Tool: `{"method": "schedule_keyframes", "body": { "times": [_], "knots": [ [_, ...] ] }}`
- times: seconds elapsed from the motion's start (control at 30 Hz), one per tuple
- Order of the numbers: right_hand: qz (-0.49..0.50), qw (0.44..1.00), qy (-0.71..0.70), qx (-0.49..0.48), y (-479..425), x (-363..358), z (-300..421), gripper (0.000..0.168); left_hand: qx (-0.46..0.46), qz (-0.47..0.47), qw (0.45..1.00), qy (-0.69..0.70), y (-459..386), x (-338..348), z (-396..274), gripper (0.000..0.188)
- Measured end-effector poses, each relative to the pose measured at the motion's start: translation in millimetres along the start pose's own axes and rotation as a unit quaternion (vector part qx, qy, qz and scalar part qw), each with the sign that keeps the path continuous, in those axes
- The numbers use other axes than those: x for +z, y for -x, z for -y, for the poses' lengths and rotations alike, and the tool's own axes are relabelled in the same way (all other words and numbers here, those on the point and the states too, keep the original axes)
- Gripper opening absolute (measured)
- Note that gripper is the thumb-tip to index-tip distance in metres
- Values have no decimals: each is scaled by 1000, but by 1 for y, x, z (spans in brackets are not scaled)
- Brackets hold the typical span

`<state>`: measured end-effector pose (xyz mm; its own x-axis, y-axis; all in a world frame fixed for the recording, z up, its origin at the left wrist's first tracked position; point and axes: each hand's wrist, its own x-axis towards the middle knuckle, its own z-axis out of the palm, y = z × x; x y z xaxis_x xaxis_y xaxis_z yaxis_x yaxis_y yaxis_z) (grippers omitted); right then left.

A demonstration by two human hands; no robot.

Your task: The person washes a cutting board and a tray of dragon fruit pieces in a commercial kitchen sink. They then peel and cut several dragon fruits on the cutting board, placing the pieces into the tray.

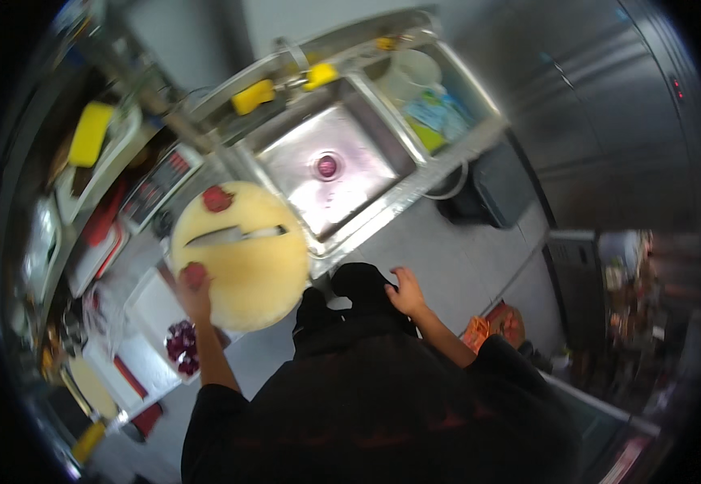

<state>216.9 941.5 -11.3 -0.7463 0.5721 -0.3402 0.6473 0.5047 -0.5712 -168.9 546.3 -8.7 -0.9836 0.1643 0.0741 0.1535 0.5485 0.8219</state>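
Note:
My left hand [195, 300] reaches over the left edge of a round, pale yellow cutting board [260, 284], its fingers around a red fruit [194, 274] that looks like a dragon fruit. Another such fruit [217, 198] lies at the board's far side. Between the two rests a kitchen knife [223, 236], blade to the left, light handle to the right. Dark purple-red cubes [182, 345] fill the near end of a white tray [152, 302] beside my left forearm. My right hand [408, 293] hangs at my side over the floor, holding nothing, fingers apart.
A steel sink [338, 133] adjoins the board, with yellow sponges [254, 97] near the tap. Its second basin holds a translucent tub [414, 72]. A digital scale [160, 181] stands left of the board. On the floor is a dark bin [496, 181]; steel cabinet doors [604, 121] rise at right.

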Motion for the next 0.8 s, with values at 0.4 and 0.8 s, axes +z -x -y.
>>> {"method": "schedule_keyframes", "body": {
  "times": [0.4,0.8],
  "knots": [
    [-116,619,-560,538,78,-49,-342,62,-121,-153,975,-104,105,7,-6,63],
    [-325,288,-844,313,-252,-100,-566,56,-306,410,803,-306,402,260,-206,57]
  ]
}}
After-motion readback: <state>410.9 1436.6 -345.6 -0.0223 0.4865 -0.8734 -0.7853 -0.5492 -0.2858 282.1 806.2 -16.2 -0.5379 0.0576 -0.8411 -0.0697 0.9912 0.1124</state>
